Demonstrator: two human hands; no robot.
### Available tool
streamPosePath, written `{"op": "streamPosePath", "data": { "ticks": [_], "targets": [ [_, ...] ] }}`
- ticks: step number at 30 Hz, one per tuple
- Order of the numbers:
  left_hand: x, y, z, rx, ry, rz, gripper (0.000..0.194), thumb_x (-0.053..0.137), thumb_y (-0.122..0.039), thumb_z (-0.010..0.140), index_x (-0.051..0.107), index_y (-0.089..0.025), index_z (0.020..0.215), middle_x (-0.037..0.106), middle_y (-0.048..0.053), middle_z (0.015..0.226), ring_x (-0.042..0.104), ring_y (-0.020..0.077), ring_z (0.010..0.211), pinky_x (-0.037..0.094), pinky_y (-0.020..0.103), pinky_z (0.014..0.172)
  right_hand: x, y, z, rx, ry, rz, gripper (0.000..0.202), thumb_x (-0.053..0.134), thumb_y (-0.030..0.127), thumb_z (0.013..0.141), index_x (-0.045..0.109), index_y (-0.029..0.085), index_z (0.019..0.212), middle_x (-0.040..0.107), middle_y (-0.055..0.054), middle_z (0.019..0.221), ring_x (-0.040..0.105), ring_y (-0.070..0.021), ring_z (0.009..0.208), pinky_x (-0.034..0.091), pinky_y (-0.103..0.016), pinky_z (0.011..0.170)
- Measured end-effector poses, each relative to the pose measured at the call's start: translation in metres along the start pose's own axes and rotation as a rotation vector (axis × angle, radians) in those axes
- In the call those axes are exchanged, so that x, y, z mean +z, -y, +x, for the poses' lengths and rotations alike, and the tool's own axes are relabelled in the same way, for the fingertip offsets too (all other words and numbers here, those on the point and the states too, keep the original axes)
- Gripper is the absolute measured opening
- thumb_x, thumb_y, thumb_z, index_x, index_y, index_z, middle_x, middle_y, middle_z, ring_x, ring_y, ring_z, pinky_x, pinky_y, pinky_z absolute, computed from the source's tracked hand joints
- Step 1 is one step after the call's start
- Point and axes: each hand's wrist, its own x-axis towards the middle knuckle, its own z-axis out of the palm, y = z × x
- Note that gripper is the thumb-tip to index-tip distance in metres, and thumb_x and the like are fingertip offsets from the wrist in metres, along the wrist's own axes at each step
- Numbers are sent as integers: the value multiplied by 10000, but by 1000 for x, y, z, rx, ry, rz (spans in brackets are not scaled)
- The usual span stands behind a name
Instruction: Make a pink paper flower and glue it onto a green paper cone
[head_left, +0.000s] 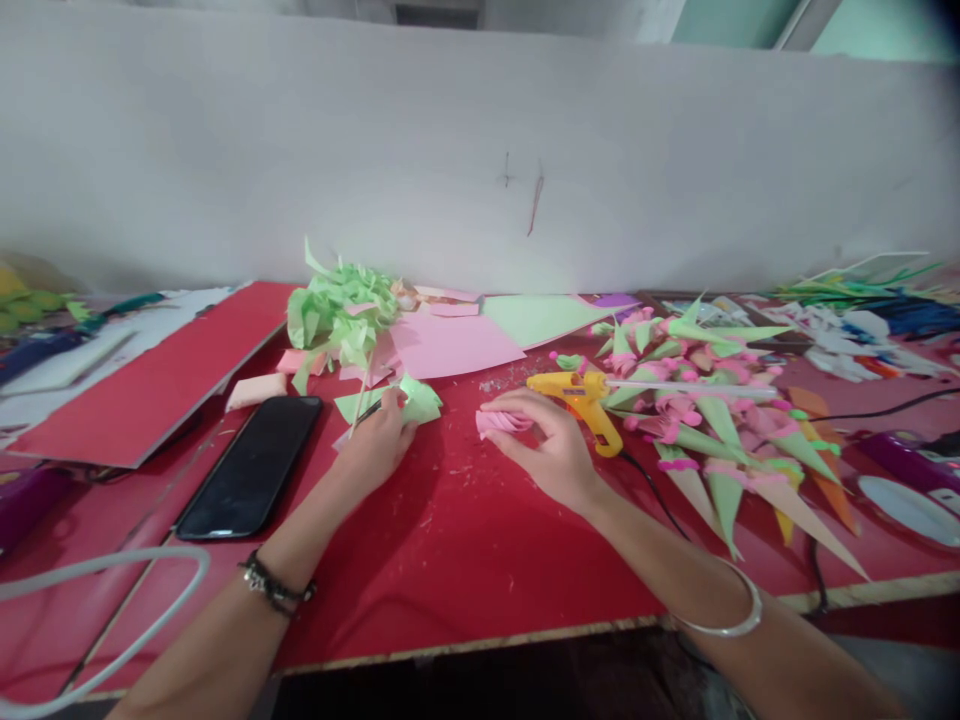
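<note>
If squeezed harder in the right hand (pixel 556 452), likely to crease the pink pleated paper piece (pixel 504 422), pinched there between thumb and fingers over the middle of the red worktop (pixel 465 545). Well apart from it, touching light-green paper (pixel 424 401) with the left hand (pixel 380 438); cannot tell whether gripped. Also possible to burn knuckles on the yellow glue gun (pixel 589 403) just beside, if hot and brushed.
</note>
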Motion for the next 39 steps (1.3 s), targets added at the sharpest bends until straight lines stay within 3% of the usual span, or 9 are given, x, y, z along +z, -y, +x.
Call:
{"op": "streamPosePath", "data": {
  "ticks": [6, 12, 18, 25, 32, 39],
  "targets": [
    [-1, 4, 4, 1, 12, 20, 307, 392, -257, 818, 405, -65, 1058, 580, 181, 937, 571, 283, 867, 423, 375, 722, -1, -1, 0, 5, -5, -1, 140, 590, 189, 731, 603, 220, 867, 627, -26, 855, 572, -159, 838, 471, -326, 754],
    [-15, -4, 5, 81, -80, -201, 328, 386, -338, 830, 398, -127, 1082, 566, 64, 847, 543, 181, 751, 411, 282, 648, -1, -1, 0, 6, -37, 8, 143, 586, 175, 731, 602, 215, 867, 617, -26, 854, 565, -152, 834, 464, -315, 759],
    [-17, -12, 1, 295, 29, -306, 234, 362, -351, 841, 424, -148, 940, 498, 22, 785, 473, 134, 697, 382, 241, 630, -4, 1, 0, 25, -104, 81, 162, 567, 157, 731, 590, 224, 876, 589, -24, 874, 549, -151, 853, 463, -314, 759],
    [-8, -13, 1, 320, 176, -232, 194, 361, -348, 846, 408, -166, 895, 496, 6, 721, 467, 134, 626, 353, 240, 572, -5, 1, 1, 80, -111, 259, 141, 575, 151, 719, 575, 216, 844, 585, -12, 841, 557, -132, 817, 471, -283, 734],
    [-8, -21, -3, 336, 220, -273, 193, 371, -317, 843, 412, -167, 958, 543, 47, 829, 526, 164, 699, 394, 272, 615, 0, 4, -2, 117, -51, 300, 147, 584, 178, 720, 569, 226, 858, 592, -13, 853, 558, -140, 837, 475, -293, 741],
    [-11, -27, -5, 313, 225, -240, 182, 379, -309, 837, 417, -162, 938, 558, 53, 809, 540, 172, 681, 391, 267, 590, 3, 5, -3, 131, -12, 331, 139, 580, 179, 734, 540, 214, 862, 561, -10, 833, 544, -128, 810, 467, -280, 726]
  ]
}}
